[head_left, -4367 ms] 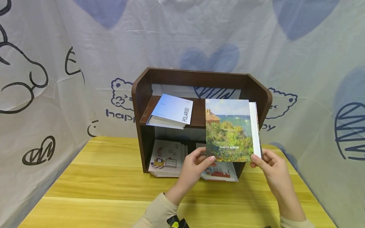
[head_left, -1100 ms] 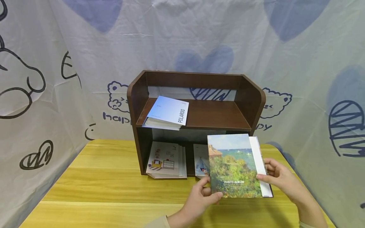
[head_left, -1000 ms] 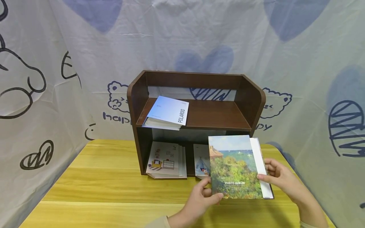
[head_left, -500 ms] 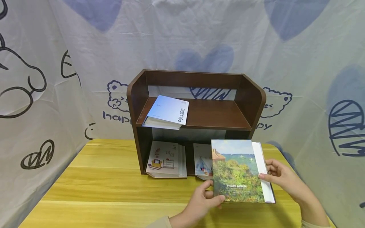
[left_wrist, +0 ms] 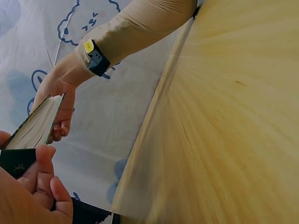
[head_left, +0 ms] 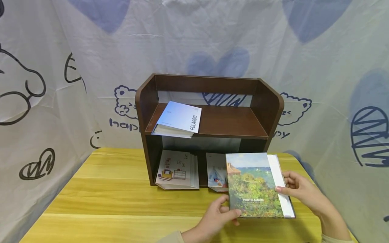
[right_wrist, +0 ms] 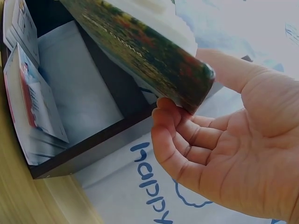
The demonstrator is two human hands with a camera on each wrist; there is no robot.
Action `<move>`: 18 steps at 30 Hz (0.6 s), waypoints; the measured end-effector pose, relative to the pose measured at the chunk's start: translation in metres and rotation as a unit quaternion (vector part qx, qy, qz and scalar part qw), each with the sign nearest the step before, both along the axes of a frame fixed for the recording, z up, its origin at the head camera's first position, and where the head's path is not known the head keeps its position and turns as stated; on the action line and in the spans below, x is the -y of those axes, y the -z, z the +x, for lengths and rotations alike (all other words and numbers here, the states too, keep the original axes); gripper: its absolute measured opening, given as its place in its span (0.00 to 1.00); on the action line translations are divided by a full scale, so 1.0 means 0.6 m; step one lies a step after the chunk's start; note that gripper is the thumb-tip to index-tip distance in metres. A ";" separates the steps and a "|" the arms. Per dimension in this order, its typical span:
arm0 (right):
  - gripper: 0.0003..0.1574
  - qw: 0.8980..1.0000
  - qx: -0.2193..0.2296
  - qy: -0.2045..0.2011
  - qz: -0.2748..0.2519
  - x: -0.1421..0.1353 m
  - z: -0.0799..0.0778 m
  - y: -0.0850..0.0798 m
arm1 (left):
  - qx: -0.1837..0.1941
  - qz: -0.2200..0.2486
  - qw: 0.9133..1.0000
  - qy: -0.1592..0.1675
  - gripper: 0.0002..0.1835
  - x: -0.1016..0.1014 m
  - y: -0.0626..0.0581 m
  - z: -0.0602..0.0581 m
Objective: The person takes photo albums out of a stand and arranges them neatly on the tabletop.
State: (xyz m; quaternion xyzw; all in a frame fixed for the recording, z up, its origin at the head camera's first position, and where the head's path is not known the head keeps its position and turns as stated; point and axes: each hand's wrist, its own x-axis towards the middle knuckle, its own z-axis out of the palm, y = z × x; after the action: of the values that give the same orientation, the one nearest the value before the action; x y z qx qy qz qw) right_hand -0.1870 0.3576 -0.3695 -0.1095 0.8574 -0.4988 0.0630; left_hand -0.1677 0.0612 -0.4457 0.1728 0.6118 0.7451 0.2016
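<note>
A photo album [head_left: 255,185] with a painted seaside cover is held between both hands in front of the shelf's lower right. Its front cover sits askew, baring a white strip along the right side. My left hand [head_left: 216,216] pinches the lower left corner, thumb on the cover. On the right edge, my right hand [head_left: 304,194] grips with its thumb on the white strip. In the left wrist view, the white page edges of the album [left_wrist: 39,122] show between the covers. The right wrist view has the right fingers [right_wrist: 175,140] curled behind the album's edge.
A dark brown two-tier shelf [head_left: 234,119] stands on the wooden table [head_left: 121,202]. Its upper tier bears a blue POLAROID album [head_left: 179,116] at the left. Below lean white illustrated books [head_left: 174,168] and another white book [head_left: 215,173], partly hidden by the held album. Printed cloth [head_left: 91,60] surrounds the table.
Both hands have brought the photo album down from in front of the upper tier to below it, and slightly right. In the last second it sinks a little further. The grip looks unchanged.
</note>
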 end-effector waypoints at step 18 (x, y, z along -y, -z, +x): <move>0.31 0.999 0.029 -0.008 0.024 -0.009 -0.006 0.003 | 0.023 -0.031 0.999 0.010 0.34 -0.008 0.015 -0.002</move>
State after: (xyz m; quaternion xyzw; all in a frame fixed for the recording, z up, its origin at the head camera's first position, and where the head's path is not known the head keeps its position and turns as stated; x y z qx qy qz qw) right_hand -0.1906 0.3630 -0.3714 -0.1008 0.8663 -0.4801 0.0946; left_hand -0.1687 0.0660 -0.4548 0.1547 0.6283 0.7275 0.2283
